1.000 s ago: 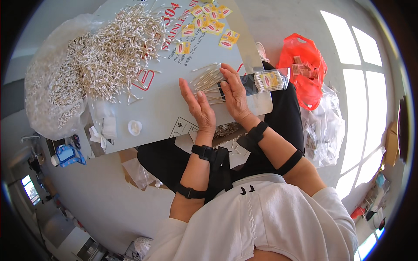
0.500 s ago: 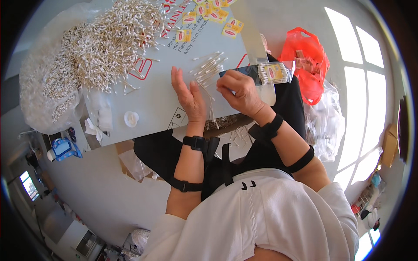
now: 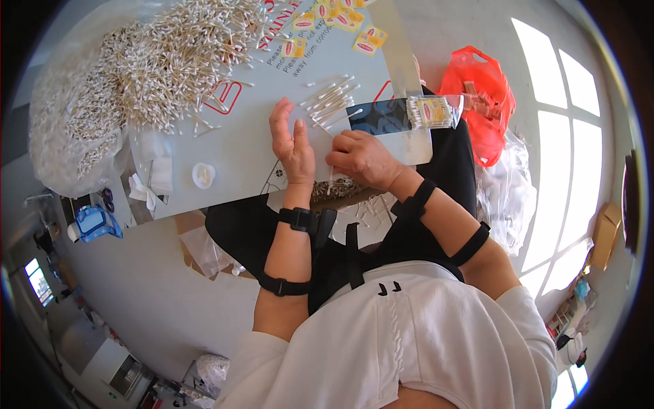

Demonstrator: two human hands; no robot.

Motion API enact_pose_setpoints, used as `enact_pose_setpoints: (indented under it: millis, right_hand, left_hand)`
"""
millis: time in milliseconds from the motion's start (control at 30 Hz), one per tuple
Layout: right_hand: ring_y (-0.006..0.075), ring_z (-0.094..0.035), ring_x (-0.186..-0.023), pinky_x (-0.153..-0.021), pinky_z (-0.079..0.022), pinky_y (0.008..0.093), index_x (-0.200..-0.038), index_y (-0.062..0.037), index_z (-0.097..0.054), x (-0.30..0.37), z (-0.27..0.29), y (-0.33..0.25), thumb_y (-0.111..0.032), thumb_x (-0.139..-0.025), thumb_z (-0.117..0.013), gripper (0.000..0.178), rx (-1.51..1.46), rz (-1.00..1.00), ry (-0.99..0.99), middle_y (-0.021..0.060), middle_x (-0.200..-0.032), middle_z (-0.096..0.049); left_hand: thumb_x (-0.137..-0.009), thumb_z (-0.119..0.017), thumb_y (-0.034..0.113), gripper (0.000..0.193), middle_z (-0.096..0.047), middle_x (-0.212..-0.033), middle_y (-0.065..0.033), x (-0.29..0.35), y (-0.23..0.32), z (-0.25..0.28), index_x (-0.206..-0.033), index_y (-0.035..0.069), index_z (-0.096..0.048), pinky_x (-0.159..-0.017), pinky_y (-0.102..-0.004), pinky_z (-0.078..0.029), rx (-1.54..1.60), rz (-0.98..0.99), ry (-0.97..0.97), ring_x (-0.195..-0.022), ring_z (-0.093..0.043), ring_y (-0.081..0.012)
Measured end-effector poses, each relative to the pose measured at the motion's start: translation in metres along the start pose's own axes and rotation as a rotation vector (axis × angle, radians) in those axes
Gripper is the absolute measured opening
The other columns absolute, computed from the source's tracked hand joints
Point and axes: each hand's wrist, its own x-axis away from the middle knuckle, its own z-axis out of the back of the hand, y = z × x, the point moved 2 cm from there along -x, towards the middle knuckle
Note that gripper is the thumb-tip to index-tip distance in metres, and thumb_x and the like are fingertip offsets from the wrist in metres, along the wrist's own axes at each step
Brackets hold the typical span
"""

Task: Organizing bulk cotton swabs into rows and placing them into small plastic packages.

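Note:
My left hand (image 3: 293, 144) is held over the table's near part, palm turned inward, its fingers stretched out and holding nothing. Facing it, my right hand (image 3: 366, 161) is closed, fingers curled in near the table's front edge. A blurred white stick like a cotton swab shows just below its fingertips; whether the fingers grip it, I cannot tell. Beyond both hands lies a small loose group of cotton swabs (image 3: 331, 99). To its right are a dark glossy rectangle (image 3: 376, 117) and a clear packet of swabs with a yellow label (image 3: 430, 111).
A large heap of cotton swabs (image 3: 180, 65) spills from a clear bag (image 3: 51, 153) at the left. Yellow cards (image 3: 370, 40) lie at the back. A small white cup (image 3: 203, 175) stands front left. Below the table edge, more swabs (image 3: 371, 210) lie. A red bag (image 3: 480, 112) is at right.
My right hand has moved left and nearer, off the dark rectangle, which now shows more fully. My left hand has shifted slightly left. Swabs at the table's near edge have changed position.

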Motion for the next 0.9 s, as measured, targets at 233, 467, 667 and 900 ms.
enact_pose_setpoints:
  millis: [233,467,667,900]
  right_hand:
    - [0.0248,-0.058,-0.084,-0.071,-0.049,0.0378,-0.075,-0.0103,-0.058,-0.027,-0.003,0.003,-0.019,-0.073,-0.068,0.013,0.213,0.027,0.031,0.0054,-0.085,-0.054]
    - [0.0260,-0.059,-0.087,-0.075,-0.050,0.0380,-0.082,-0.0075,-0.061,-0.044,0.002,0.022,-0.016,-0.075,-0.068,0.013,0.370,0.001,0.116,0.0066,-0.086,-0.057]
    - [0.0274,-0.059,-0.087,-0.077,-0.050,0.0384,-0.083,-0.0080,-0.060,-0.031,0.007,0.019,-0.016,-0.072,-0.072,0.018,0.388,-0.081,0.155,0.0067,-0.086,-0.058]
    - [0.0310,-0.058,-0.094,-0.081,-0.049,0.0416,-0.099,-0.0082,-0.064,-0.016,0.018,0.030,-0.018,-0.073,-0.077,0.031,0.256,-0.283,0.418,0.0092,-0.100,-0.059]
  left_hand:
    - [-0.096,-0.052,0.004,0.028,-0.056,-0.133,-0.0113,-0.010,-0.018,0.020,-0.123,-0.001,-0.058,-0.106,-0.0346,-0.040,0.152,0.131,-0.036,-0.121,-0.052,-0.0198]
    - [-0.095,-0.053,0.001,0.029,-0.056,-0.134,-0.0086,-0.013,-0.007,0.023,-0.124,-0.001,-0.058,-0.103,-0.0321,-0.043,0.147,0.160,-0.124,-0.119,-0.052,-0.0151]
    - [-0.083,-0.064,-0.002,0.041,-0.051,-0.134,-0.0158,0.012,0.010,0.012,-0.123,0.002,-0.055,-0.097,-0.0348,-0.047,-0.323,-0.174,-0.161,-0.119,-0.052,-0.0311]
    - [-0.076,-0.072,-0.002,0.019,-0.056,-0.128,-0.0102,0.020,0.011,0.000,-0.094,0.004,-0.068,-0.098,-0.0405,-0.045,-0.601,-0.352,-0.178,-0.117,-0.054,-0.0301]
